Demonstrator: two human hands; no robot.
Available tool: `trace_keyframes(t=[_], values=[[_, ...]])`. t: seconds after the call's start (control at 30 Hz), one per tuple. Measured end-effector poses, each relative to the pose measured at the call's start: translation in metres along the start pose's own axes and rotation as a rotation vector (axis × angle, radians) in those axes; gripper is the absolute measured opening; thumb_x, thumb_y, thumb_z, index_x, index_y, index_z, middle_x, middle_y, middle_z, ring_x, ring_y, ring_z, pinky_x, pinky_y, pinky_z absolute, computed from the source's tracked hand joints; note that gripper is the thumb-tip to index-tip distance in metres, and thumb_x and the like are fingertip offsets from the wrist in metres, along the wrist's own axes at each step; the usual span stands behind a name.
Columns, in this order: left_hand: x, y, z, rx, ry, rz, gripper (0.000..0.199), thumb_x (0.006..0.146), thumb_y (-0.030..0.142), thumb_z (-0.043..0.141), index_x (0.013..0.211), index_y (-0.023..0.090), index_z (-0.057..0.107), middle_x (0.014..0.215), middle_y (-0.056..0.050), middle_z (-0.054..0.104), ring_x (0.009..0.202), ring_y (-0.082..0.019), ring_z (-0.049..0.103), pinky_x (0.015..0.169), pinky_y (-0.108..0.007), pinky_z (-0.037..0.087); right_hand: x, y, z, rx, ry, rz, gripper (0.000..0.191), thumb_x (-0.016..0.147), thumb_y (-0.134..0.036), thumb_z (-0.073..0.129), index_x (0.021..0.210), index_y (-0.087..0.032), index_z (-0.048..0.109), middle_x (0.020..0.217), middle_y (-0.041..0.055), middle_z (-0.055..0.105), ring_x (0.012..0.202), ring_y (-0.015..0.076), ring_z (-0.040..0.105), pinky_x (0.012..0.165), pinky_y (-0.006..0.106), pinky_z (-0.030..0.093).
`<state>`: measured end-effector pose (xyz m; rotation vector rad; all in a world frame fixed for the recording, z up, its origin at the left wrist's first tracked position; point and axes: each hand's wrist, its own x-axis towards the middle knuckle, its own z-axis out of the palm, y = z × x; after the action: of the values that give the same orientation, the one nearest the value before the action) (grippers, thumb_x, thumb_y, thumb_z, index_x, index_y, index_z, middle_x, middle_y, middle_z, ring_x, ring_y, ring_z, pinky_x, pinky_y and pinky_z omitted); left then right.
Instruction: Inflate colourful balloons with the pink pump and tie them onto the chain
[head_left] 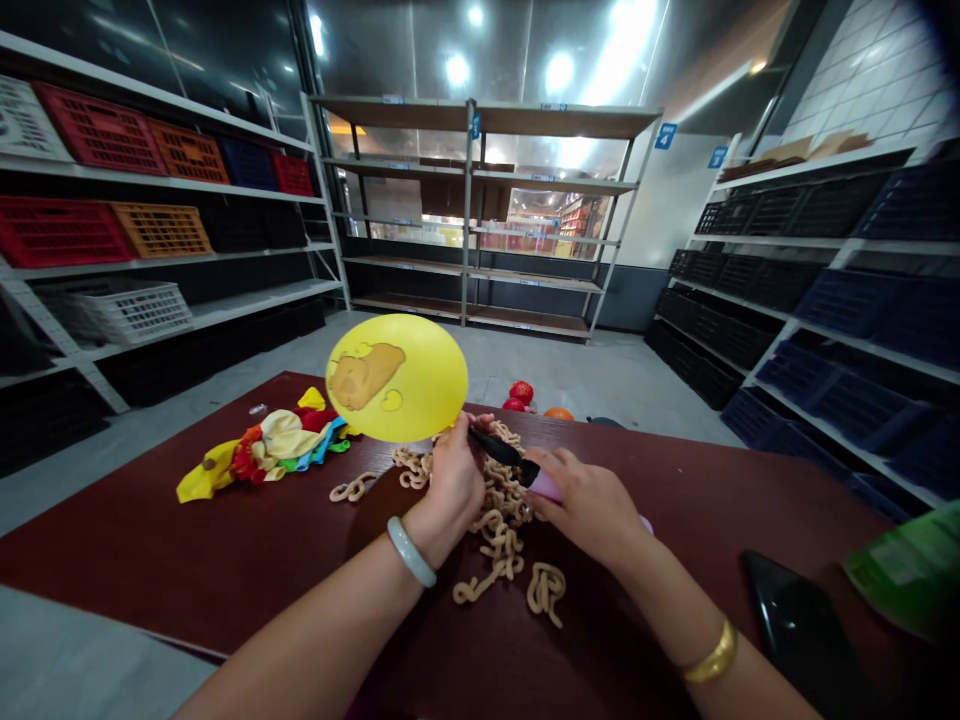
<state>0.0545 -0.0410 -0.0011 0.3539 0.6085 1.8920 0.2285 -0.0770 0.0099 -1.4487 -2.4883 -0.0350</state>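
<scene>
A yellow balloon (420,375), blown up and printed with a brown animal and a heart, stands above the table. At its neck, the fingers of my left hand (455,470) are closed, with a light bangle on the wrist. A hand pump (546,486) with a lilac body and a black nozzle points toward that neck; my right hand (589,505) is wrapped round the body. Whether the nozzle tip sits inside the neck is hidden by my left fingers. Beneath both hands lies a pile of beige curly strands (499,530).
Flat balloons (274,445) in several colours lie left on the dark red table (300,560). A black phone (795,610) and a green bag (911,570) are at the right. Red round balloons (520,393) show past the far edge. Shelves with crates (161,230) line the room.
</scene>
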Motion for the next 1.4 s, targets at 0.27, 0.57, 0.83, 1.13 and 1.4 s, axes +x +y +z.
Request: trace_keyframes(t=[0.27, 0.57, 0.83, 1.13, 1.4], values=[[0.048, 0.063, -0.008, 0.029, 0.053, 0.031, 0.015, 0.088, 0.01, 0.053, 0.075, 0.013, 0.06, 0.078, -0.008, 0.069, 0.076, -0.014, 0.067, 0.074, -0.025, 0.05, 0.007, 0.038, 0.0, -0.073, -0.055, 0.27, 0.048, 0.091, -0.047, 0.05, 0.136, -0.032, 0.045, 0.113, 0.0089, 0.063, 0.09, 0.0253, 0.066, 0.07, 0.032, 0.042], [0.066, 0.088, -0.02, 0.048, 0.008, -0.025, 0.017, 0.09, 0.018, 0.049, 0.075, 0.017, 0.057, 0.085, -0.006, 0.071, 0.076, -0.014, 0.067, 0.076, -0.027, 0.05, 0.006, 0.059, 0.015, -0.191, -0.17, 0.401, 0.046, 0.086, -0.046, 0.056, 0.124, -0.02, 0.052, 0.104, 0.0147, 0.067, 0.098, 0.0313, 0.064, 0.073, 0.036, 0.042], [0.04, 0.057, -0.008, -0.04, -0.139, -0.369, 0.014, 0.09, 0.018, 0.052, 0.083, 0.015, 0.064, 0.107, -0.012, 0.07, 0.098, -0.02, 0.067, 0.086, -0.035, 0.053, 0.006, 0.062, 0.017, -0.159, -0.091, 0.438, 0.055, 0.083, -0.057, 0.059, 0.122, -0.019, 0.056, 0.116, 0.017, 0.06, 0.104, 0.0334, 0.06, 0.078, 0.04, 0.044], [0.008, 0.029, -0.003, 0.007, -0.37, -0.502, 0.029, 0.09, 0.02, 0.056, 0.116, 0.016, 0.066, 0.121, -0.01, 0.065, 0.105, -0.018, 0.062, 0.094, -0.031, 0.048, 0.037, -0.009, -0.004, 0.653, 0.208, 0.069, 0.019, 0.088, -0.036, 0.056, 0.085, -0.02, 0.066, 0.084, 0.0038, 0.068, 0.08, 0.0184, 0.06, 0.074, 0.031, 0.043], [-0.005, 0.029, 0.005, 0.109, -0.455, -0.444, 0.036, 0.083, 0.022, 0.064, 0.119, 0.017, 0.067, 0.1, -0.008, 0.07, 0.08, -0.016, 0.062, 0.073, -0.027, 0.05, 0.075, -0.057, 0.004, 1.644, 0.025, 0.335, 0.029, 0.075, -0.04, 0.071, 0.069, -0.019, 0.052, 0.061, -0.0033, 0.053, 0.056, 0.0108, 0.049, 0.05, 0.024, 0.034]])
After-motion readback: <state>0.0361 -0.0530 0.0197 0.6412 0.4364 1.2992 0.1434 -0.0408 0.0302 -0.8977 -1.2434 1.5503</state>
